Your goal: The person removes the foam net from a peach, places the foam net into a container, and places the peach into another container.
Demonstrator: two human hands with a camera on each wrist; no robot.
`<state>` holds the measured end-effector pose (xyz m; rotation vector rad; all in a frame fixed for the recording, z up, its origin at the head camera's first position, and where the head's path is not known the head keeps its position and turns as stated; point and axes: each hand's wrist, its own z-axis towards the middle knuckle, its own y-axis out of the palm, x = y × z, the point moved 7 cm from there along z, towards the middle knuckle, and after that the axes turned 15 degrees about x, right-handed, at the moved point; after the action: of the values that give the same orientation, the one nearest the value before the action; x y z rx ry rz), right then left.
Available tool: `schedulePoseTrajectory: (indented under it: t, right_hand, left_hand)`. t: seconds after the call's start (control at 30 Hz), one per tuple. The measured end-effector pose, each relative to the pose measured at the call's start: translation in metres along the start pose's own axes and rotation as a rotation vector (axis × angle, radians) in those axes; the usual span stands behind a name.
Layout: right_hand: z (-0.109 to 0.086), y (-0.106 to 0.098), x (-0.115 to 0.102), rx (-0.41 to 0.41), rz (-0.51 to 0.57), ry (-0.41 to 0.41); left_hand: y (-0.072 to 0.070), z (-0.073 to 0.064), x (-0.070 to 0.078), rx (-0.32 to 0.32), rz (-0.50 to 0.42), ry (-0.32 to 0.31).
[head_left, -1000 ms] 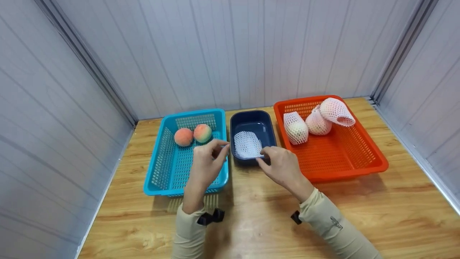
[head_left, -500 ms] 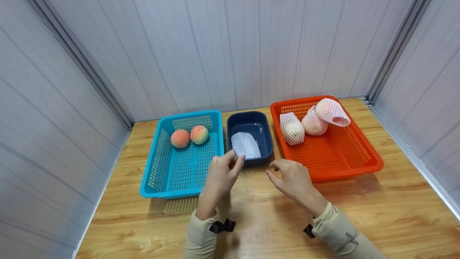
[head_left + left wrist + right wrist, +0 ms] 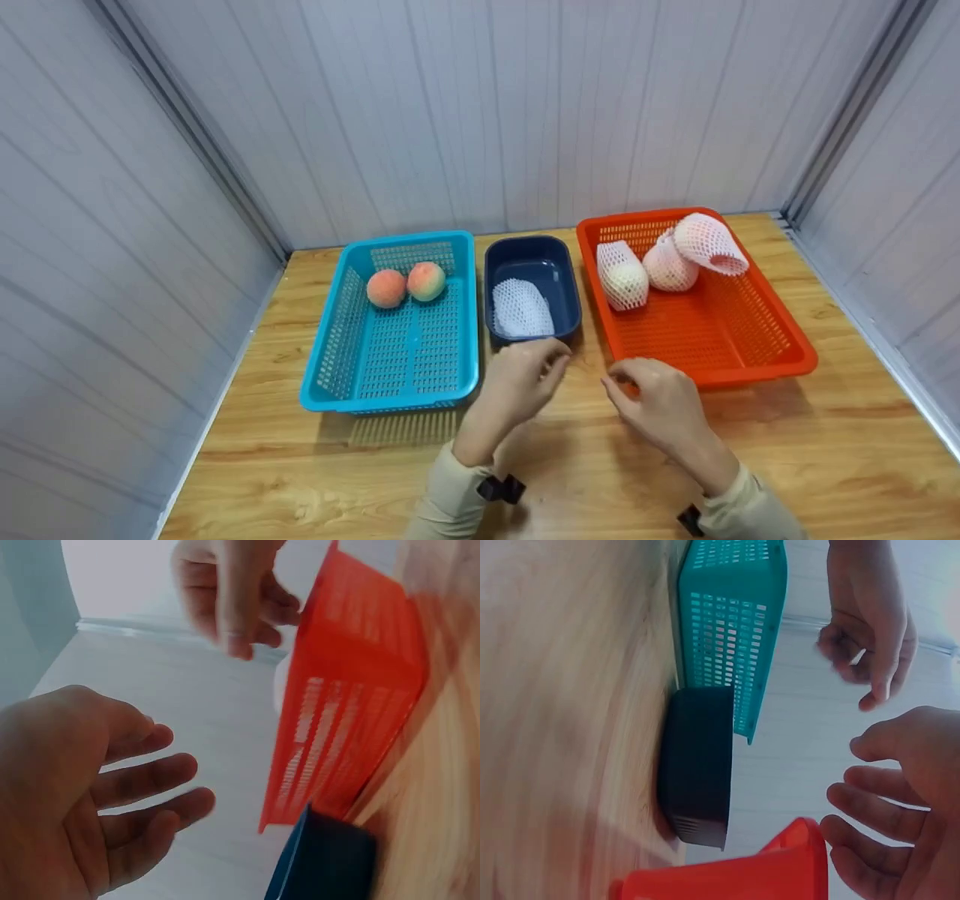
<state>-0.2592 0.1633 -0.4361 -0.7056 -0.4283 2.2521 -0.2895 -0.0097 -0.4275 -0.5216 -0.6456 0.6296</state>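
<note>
My left hand (image 3: 521,381) hovers just in front of the navy box, fingers loosely bent with nothing in them. To its right, my right hand (image 3: 660,401) hangs near the front rim of the orange basket, likewise holding nothing. Inside the navy box (image 3: 555,281) lies a white foam fruit net (image 3: 523,307). The orange basket (image 3: 690,337) bears several peaches in foam nets: a pale netted peach (image 3: 626,281) at left, a pinkish netted peach (image 3: 670,266) and another netted peach (image 3: 709,240) leaning on it. Two bare peaches, one redder peach (image 3: 386,289) and one yellowish peach (image 3: 426,281), sit in the blue basket (image 3: 412,360).
Both baskets and the box stand side by side on a wooden table (image 3: 315,465), close to the back wall (image 3: 450,112). Side walls rise at left and right. The box fits in the narrow space between the two baskets.
Both hands have drawn back from the navy box, toward the body and to the right. The right fingers, earlier at the foam net, have come away; the net stays in the box.
</note>
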Motion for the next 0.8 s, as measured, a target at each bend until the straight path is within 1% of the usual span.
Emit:
schedulePoseTrajectory:
  t: [0.1, 0.17, 0.3, 0.37, 0.43, 0.53, 0.7, 0.8]
  right_hand:
    - [-0.003, -0.017, 0.003, 0.039, 0.014, 0.006]
    - [0.000, -0.025, 0.007, 0.052, 0.016, 0.016]
    - [0.006, -0.040, 0.018, 0.072, -0.015, 0.032]
    - [0.008, -0.047, 0.024, 0.083, -0.036, 0.038]
    - [0.009, -0.053, 0.029, 0.094, -0.049, 0.046]
    - [0.008, -0.060, 0.035, 0.100, -0.061, 0.059]
    - [0.004, -0.065, 0.042, 0.095, -0.072, 0.066]
    - [0.003, -0.067, 0.048, 0.096, -0.079, 0.080]
  left_hand:
    - [0.014, 0.000, 0.015, -0.018, 0.001, 0.058]
    - [0.023, 0.001, 0.024, -0.029, -0.002, 0.096]
    - [0.041, 0.002, 0.042, -0.079, -0.032, 0.193]
    - [0.049, 0.000, 0.049, -0.100, -0.051, 0.245]
    - [0.055, -0.002, 0.054, -0.111, -0.061, 0.280]
    - [0.063, -0.003, 0.058, -0.129, -0.055, 0.296]
    - [0.081, -0.004, 0.064, -0.189, 0.017, 0.298]
    - [0.092, -0.005, 0.064, -0.199, 0.043, 0.310]
